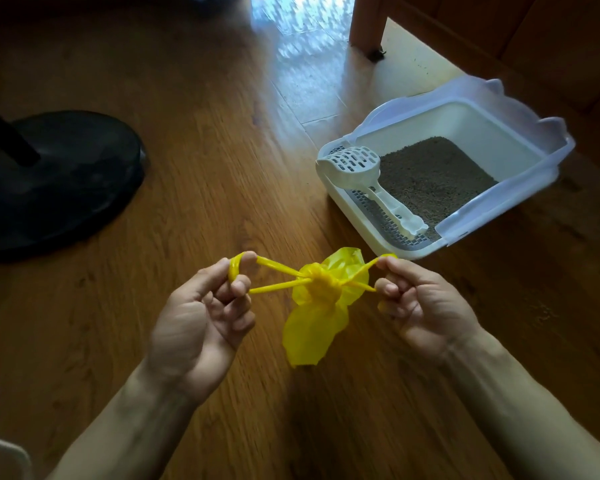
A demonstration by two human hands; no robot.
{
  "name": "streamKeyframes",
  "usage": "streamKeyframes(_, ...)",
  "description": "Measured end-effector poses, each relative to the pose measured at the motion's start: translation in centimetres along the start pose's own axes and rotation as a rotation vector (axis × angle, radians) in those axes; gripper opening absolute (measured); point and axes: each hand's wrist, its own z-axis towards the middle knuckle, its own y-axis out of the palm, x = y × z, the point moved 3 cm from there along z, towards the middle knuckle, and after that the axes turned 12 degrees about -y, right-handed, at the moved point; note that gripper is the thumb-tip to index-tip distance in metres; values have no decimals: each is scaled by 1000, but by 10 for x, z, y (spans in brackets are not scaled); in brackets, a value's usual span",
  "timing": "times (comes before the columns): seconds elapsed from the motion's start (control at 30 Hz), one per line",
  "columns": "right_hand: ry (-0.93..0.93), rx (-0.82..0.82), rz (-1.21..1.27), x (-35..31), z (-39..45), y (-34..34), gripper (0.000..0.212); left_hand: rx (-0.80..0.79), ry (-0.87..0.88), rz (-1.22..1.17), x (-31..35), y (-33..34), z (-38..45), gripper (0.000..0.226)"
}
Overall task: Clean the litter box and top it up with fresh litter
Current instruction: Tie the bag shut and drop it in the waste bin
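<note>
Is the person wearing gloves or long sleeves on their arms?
No. The left hand and the right hand are both bare, with no gloves, rings or watch showing. Both forearms are uncovered as far as the bottom edge of the picture, so no sleeve shows.

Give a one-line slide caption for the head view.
Both hands, left and right, pull a yellow bag's handles taut beside the litter box, scoop resting inside.

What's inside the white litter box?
Inside the litter box lies grey-brown litter. A white slotted scoop rests on the grated step at its front. Anything buried under the litter cannot be seen.
</note>
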Motion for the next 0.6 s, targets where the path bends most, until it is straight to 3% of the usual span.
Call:
streamKeyframes(0.2,-125,-146,-73,-17,-9,12,15,-30,124,128,15,12,1,22)
streamKeyframes(0.37,-296,-348,-286,-40,-25,36,22,-165,352,212,26,35,-20,26)
streamKeyframes(0.5,-337,-282,-445,-34,-19,37,15,-184,186,134,24,40,-13,26)
streamKeyframes(0.6,-373,-346,-421,-40,-23,38,16,-184,297,195,27,46,-18,25)
